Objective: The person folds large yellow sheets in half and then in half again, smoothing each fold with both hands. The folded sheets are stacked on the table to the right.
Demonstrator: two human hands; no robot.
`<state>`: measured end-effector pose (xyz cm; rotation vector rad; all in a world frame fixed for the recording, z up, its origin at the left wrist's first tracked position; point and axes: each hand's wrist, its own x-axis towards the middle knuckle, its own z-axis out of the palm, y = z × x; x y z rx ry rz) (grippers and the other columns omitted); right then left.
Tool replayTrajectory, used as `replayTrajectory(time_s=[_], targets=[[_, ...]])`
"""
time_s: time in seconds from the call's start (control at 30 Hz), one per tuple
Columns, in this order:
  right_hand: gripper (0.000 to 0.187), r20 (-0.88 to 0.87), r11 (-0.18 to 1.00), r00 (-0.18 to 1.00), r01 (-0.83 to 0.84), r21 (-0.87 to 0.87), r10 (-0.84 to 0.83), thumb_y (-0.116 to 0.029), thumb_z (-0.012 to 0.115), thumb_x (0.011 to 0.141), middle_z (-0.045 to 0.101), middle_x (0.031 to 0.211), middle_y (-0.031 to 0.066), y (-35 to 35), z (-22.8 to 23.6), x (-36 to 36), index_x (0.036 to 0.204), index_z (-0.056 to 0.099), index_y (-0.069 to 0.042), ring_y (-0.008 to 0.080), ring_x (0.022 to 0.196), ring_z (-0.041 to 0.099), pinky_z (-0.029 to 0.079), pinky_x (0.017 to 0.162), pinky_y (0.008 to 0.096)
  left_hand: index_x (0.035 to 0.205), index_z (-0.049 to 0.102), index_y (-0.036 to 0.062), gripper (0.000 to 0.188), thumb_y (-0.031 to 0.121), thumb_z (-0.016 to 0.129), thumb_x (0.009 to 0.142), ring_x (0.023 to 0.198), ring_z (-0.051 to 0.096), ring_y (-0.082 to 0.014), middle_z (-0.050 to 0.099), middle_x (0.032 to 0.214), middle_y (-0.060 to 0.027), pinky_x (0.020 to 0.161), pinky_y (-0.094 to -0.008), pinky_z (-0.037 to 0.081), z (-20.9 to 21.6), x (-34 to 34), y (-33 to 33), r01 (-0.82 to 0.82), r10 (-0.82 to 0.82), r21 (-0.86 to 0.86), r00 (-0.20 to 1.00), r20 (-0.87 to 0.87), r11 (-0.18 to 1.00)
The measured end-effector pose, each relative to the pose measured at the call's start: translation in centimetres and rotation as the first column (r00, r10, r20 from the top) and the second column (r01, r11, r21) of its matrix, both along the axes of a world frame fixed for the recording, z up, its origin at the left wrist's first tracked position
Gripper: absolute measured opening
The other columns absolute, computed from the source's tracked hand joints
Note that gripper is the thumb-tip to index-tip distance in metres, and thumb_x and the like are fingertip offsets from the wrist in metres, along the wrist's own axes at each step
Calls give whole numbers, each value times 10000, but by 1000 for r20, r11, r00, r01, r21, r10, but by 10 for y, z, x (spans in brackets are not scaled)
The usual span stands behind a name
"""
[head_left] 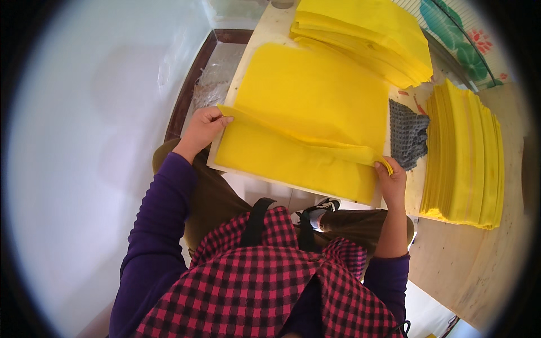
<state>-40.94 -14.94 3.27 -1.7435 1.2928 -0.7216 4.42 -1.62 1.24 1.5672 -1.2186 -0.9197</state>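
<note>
A yellow fabric sheet lies across the pale wooden board in front of me, with its near part folded over into a raised band. My left hand pinches the left end of that folded edge between thumb and fingers. At the right end, my right hand grips the other corner of the fold. Between the hands the fold sags slightly and looks creased. Nearer to me, more flat yellow fabric reaches the board's front edge; whether it is the same sheet or one underneath, I cannot tell.
Beyond the sheet rises a thick pile of yellow fabric. A stack of folded yellow pieces stands at the right, beside a crumpled grey textured cloth. Clear plastic lies left of the board, near the white wall. A flower-patterned surface fills the far right.
</note>
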Motion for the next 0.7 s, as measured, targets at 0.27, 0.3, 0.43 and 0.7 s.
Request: replayTrajectory(time_s=[0.27,0.3,0.43,0.7], targets=[[199,207,982,973,71,174,-107,-110,616,929,652,923,-8,-19,2,9,1070,645,28,57,837,556,439,762,208,912,662,-18,129,105,625,907,725,519,-40,610,783,40,674,-215,425,12,-5,-12,-123,150,163,975,-165,979],[200,248,978,960,81,192,-128,-114,622,926,649,907,-11,-20,1,11,1058,645,35,53,820,547,437,742,204,894,654,-16,129,108,624,908,717,512,-41,597,771,45,668,-217,422,11,-6,-14,-131,152,139,977,-151,981],[207,174,983,969,163,90,-176,-134,607,939,652,914,-6,-24,-4,16,1054,645,34,53,826,550,437,741,205,830,620,-10,164,133,624,910,684,482,-46,555,717,46,635,-230,406,-3,-8,-20,-180,182,32,979,-91,983],[229,74,959,960,276,-62,-271,-188,602,943,482,681,-35,-37,-15,24,815,561,-2,59,643,393,359,575,239,797,580,-15,263,212,621,921,613,431,-58,507,652,16,562,-256,376,-13,-10,-22,-258,254,18,961,108,966]])
